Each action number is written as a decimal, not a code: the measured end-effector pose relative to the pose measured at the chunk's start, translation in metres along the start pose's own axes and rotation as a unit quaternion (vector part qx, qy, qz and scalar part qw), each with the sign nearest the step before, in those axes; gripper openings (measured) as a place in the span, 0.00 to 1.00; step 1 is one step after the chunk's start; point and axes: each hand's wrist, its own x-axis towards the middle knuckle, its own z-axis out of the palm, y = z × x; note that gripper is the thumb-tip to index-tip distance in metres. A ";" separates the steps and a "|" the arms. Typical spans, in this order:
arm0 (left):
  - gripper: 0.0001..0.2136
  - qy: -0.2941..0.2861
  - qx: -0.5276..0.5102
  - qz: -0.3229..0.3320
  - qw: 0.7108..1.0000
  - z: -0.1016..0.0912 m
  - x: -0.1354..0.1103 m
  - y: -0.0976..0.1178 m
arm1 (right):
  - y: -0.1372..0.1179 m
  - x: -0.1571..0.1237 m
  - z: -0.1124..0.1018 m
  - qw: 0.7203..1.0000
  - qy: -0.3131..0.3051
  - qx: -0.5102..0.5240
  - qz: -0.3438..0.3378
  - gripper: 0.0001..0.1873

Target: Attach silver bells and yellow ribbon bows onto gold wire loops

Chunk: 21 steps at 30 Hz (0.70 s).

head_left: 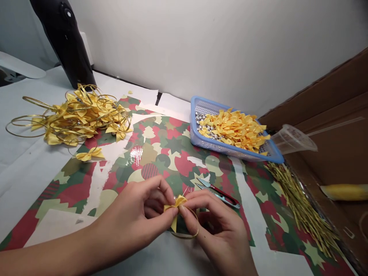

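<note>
At back left of the bench (pixel 25 165) lies a heap of gold wire loops with yellow bows (pixel 71 117). Near the front edge, the left hand (pixel 135 214) and right hand (pixel 215 226) hold a yellow satin bow (pixel 175 207) in a narrow pinch, its centre hidden, a gold wire loop (pixel 188 234) beneath. Just beyond lie red-handled snips (pixel 221 195); a blue basket (pixel 198 101) of bows sits back right.

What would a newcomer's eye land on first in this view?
The small yellow bow pinched between the left hand and right hand at bottom centre comes first, with a thin gold ring looped beneath it. Next come the tangled heap of gold-ringed bows at upper left and the blue basket of loose yellow bows at upper right. Bright red-and-green wrapping paper spreads across the middle.
</note>
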 end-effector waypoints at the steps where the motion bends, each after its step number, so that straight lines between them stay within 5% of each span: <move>1: 0.06 -0.002 0.001 0.002 1.000 0.000 0.000 0.000 | 0.000 0.000 0.000 1.000 -0.001 -0.001 0.000 0.07; 21: 0.06 0.003 0.013 0.003 1.000 0.000 -0.001 -0.001 | 0.001 0.003 -0.004 0.999 -0.025 -0.023 -0.030 0.06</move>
